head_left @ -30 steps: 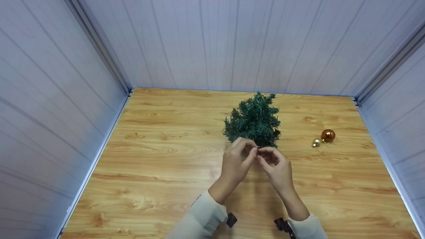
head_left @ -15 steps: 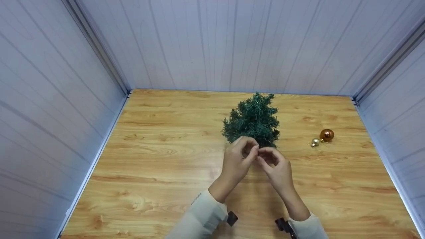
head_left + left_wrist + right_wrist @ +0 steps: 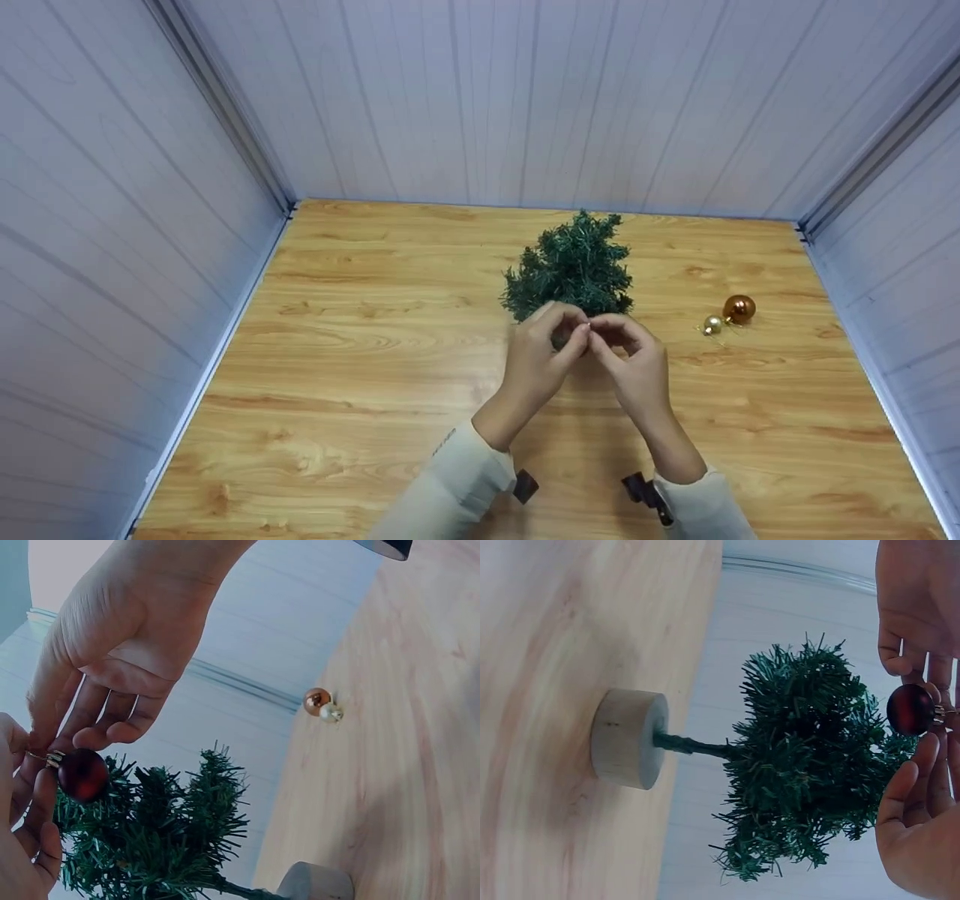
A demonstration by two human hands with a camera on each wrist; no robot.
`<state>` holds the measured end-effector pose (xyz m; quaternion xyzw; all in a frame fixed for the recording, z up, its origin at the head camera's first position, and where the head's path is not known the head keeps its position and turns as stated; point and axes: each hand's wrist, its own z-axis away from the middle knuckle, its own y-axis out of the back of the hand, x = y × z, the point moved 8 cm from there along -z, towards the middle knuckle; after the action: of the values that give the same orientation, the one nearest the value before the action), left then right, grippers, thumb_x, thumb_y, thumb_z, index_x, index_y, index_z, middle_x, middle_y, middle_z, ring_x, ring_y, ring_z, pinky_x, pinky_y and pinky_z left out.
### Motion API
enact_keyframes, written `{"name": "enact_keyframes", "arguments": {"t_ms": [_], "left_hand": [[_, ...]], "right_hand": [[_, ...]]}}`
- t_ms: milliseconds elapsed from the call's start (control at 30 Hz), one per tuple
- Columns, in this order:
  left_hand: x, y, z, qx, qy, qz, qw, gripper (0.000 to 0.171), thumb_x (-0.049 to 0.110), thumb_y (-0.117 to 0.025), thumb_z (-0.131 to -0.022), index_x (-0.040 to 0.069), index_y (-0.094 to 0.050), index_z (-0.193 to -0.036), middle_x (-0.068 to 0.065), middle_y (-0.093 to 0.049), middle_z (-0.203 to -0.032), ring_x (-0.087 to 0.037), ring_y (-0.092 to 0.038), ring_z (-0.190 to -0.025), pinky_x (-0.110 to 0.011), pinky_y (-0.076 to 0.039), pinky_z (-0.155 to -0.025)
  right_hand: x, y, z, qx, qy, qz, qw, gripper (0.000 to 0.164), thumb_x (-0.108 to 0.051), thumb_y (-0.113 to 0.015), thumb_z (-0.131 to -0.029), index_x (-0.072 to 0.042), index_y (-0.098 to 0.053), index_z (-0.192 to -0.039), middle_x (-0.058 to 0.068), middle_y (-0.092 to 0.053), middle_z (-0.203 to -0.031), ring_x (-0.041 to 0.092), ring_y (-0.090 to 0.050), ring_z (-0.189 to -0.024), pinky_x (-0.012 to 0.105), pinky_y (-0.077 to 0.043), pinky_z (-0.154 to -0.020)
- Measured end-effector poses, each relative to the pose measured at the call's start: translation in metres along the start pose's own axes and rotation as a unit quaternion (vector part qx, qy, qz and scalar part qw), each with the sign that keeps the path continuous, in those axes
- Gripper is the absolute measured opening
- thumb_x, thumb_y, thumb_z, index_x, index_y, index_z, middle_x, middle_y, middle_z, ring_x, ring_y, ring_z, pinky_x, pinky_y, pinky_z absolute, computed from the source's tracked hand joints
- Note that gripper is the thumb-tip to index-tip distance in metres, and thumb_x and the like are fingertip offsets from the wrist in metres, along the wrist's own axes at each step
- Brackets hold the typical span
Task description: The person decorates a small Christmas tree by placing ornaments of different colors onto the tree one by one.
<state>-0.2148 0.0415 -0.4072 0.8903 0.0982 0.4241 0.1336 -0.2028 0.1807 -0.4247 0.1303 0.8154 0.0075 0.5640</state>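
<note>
My left hand [image 3: 532,356] and right hand [image 3: 640,367] meet fingertip to fingertip in front of a small artificial Christmas tree [image 3: 574,266]. Between them hangs a dark red bauble [image 3: 84,775] with a metallic cap. Thumb and forefinger of each hand pinch at its thin gold hanging string [image 3: 36,756], above the cap. In the head view the fingers hide the bauble. The right wrist view shows it close in front of the green branches. The tree stands upright on a round pale wooden base [image 3: 626,739].
A shiny copper bauble [image 3: 739,308] and a smaller pale gold bauble [image 3: 712,325] with a string lie together on the wood-grain table [image 3: 360,375], right of the tree. Panelled white walls [image 3: 487,105] enclose the back and both sides.
Both hands have moved slightly up toward the tree and to the right. The right fingertips have risen level with the left ones. The tree and loose baubles stay put.
</note>
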Motion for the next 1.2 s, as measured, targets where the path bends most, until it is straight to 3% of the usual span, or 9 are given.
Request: {"name": "enact_keyframes", "arguments": {"t_ms": [167,333,567,733,1067,1200], "left_hand": [[0.001,-0.001,-0.005,-0.006,-0.001,-0.015,0.9999,0.008,0.017,-0.062,-0.096,0.011,-0.067,-0.094,0.001,-0.063,-0.085,-0.008,-0.057,-0.070,-0.016,-0.047,-0.063],[-0.002,-0.001,-0.009,-0.006,0.001,-0.033,0.9994,0.007,0.018,-0.062,-0.096,0.013,-0.067,-0.095,0.002,-0.063,-0.084,-0.006,-0.056,-0.069,-0.017,-0.047,-0.062],[-0.004,-0.002,-0.016,-0.007,-0.002,-0.036,0.9993,0.008,0.018,-0.062,-0.096,0.012,-0.067,-0.094,0.002,-0.063,-0.082,-0.006,-0.056,-0.067,-0.016,-0.046,-0.062],[-0.004,-0.002,-0.020,-0.007,-0.005,-0.043,0.9990,0.007,0.017,-0.063,-0.096,0.012,-0.068,-0.094,0.002,-0.064,-0.083,-0.008,-0.059,-0.068,-0.016,-0.047,-0.063],[-0.005,0.000,-0.026,0.001,-0.015,-0.068,0.9976,0.004,0.016,-0.065,-0.094,0.013,-0.067,-0.094,0.004,-0.065,-0.084,-0.005,-0.059,-0.071,-0.016,-0.046,-0.065],[-0.004,0.003,-0.027,0.011,-0.024,-0.067,0.9974,0.003,0.014,-0.064,-0.093,0.012,-0.066,-0.093,0.002,-0.063,-0.081,-0.007,-0.057,-0.068,-0.016,-0.046,-0.063]], "right_hand": [[-0.003,0.002,-0.006,0.015,-0.022,0.009,1.000,0.008,0.004,-0.071,-0.086,0.003,-0.070,-0.094,0.002,-0.068,-0.087,0.010,-0.059,-0.074,0.020,-0.048,-0.068],[-0.024,0.002,-0.010,0.013,-0.024,0.023,0.999,0.005,0.007,-0.069,-0.086,0.007,-0.068,-0.091,-0.002,-0.066,-0.083,0.008,-0.056,-0.069,0.020,-0.046,-0.064],[-0.039,0.003,-0.016,0.012,-0.027,0.011,1.000,0.005,0.006,-0.068,-0.087,0.009,-0.066,-0.091,0.009,-0.067,-0.087,0.010,-0.057,-0.068,0.021,-0.048,-0.063],[-0.041,0.004,-0.019,0.026,-0.023,0.026,0.999,0.004,0.005,-0.068,-0.087,0.008,-0.066,-0.090,-0.002,-0.064,-0.080,0.009,-0.053,-0.065,0.020,-0.043,-0.060],[-0.008,0.004,-0.028,0.047,-0.023,0.028,0.998,0.004,0.004,-0.069,-0.086,0.005,-0.068,-0.090,-0.004,-0.063,-0.078,0.010,-0.049,-0.062,0.019,-0.039,-0.055],[-0.007,0.002,-0.028,0.043,-0.013,0.041,0.998,0.004,-0.001,-0.070,-0.088,0.002,-0.069,-0.090,-0.002,-0.064,-0.078,0.011,-0.050,-0.062,0.019,-0.039,-0.055]]}}
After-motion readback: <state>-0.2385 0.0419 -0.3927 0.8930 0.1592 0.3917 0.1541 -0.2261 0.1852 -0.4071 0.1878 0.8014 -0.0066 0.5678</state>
